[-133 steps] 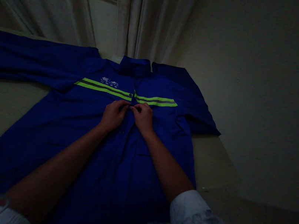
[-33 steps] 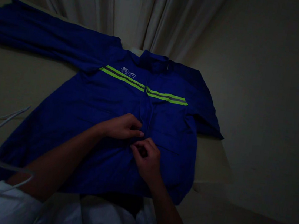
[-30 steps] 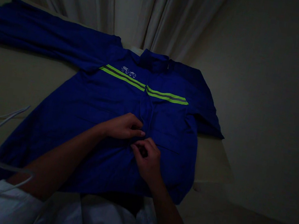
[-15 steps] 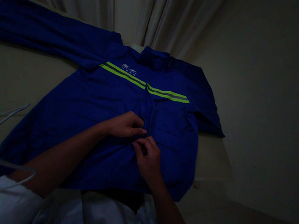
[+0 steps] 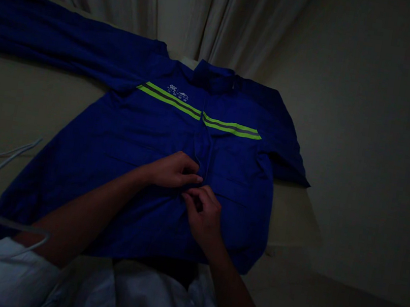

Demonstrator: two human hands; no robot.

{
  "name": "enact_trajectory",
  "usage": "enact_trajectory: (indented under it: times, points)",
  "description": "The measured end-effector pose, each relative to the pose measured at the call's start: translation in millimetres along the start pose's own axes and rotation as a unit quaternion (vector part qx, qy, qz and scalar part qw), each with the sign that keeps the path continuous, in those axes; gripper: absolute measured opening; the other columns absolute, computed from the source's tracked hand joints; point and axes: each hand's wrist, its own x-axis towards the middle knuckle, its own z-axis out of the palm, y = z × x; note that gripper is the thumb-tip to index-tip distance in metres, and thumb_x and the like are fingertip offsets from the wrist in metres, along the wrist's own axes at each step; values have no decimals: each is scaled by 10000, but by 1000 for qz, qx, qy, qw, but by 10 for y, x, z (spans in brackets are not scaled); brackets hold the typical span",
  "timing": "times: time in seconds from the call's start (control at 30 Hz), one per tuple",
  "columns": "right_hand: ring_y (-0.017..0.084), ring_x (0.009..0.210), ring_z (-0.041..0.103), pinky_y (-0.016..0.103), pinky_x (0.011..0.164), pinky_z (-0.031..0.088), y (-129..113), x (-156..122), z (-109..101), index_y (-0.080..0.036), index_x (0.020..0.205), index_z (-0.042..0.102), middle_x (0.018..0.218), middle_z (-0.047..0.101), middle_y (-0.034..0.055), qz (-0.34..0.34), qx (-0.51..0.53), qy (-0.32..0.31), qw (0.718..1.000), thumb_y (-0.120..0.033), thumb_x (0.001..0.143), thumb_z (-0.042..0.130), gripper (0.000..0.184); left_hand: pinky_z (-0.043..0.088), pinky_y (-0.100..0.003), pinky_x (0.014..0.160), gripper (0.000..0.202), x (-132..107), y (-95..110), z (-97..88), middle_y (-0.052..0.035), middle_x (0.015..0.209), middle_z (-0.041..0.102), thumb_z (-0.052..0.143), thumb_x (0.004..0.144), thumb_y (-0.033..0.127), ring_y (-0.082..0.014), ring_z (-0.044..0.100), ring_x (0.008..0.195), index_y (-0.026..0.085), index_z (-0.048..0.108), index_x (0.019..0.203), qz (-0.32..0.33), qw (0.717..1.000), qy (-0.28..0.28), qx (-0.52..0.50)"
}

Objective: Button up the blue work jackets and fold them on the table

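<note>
Your blue fabric, lime-striped jacket (image 5: 147, 129) lies collar (image 5: 213, 79) far, long axis near-to-far, under your fingers (image 5: 194, 179), which pinch its front opening (image 5: 202, 143).

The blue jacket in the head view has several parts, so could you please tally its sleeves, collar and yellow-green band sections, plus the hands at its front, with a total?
Sleeves: 2 (left-hand sleeve, right-hand sleeve)
Collar: 1
Band sections: 2 (left section, right section)
Hands: 2 (left hand, right hand)
Total: 7
</note>
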Motion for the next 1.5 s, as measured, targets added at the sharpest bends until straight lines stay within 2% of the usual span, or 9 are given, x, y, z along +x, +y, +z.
enact_trajectory:
  times: [0.3, 0.53, 1.23, 1.4, 1.5]
  points:
    - [151, 756, 603, 278, 698, 485, -35, -15, 5, -222, 925, 696, 883, 639, 20, 0, -20, -2, 1000, -242, 1000, 648, 92, 217, -231, 480, 483, 12, -6, 9, 62, 555, 348, 612, 930, 459, -80, 308, 515, 195, 411, 579, -1, 1000, 0, -1]
    - [155, 755, 603, 283, 702, 489, -36, -10, 12, -225, 917, 688, 871, 633, 20, -2, -27, 0, 1000, -254, 1003, 634, 105, 226, -232, 481, 478, 12, 16, -2, 63, 556, 353, 616, 921, 462, -81, 309, 514, 199, 410, 579, -16, 1000, -8, -14]
    - [146, 717, 581, 280, 664, 475, -47, 3, 11, -229, 895, 662, 859, 623, 11, 8, -38, 1, 999, -256, 982, 643, 93, 217, -235, 483, 483, 10, -28, 13, 65, 560, 339, 621, 930, 464, -83, 306, 515, 199, 405, 588, -11, 1000, -5, -16]
    - [139, 707, 568, 275, 668, 470, -41, 11, 9, -226, 881, 660, 843, 613, -3, 15, -29, 8, 999, -234, 952, 676, 73, 213, -239, 484, 486, 16, -9, 11, 65, 557, 339, 623, 923, 471, -84, 301, 517, 201, 403, 584, -10, 1000, -6, -18]
    - [130, 686, 544, 270, 645, 459, -27, 25, 10, -223, 874, 639, 847, 603, -9, 21, -27, 36, 999, -214, 916, 695, 71, 208, -239, 487, 488, 34, 18, 37, 65, 559, 335, 607, 929, 474, -83, 300, 519, 201, 398, 583, -4, 1000, 9, -14]
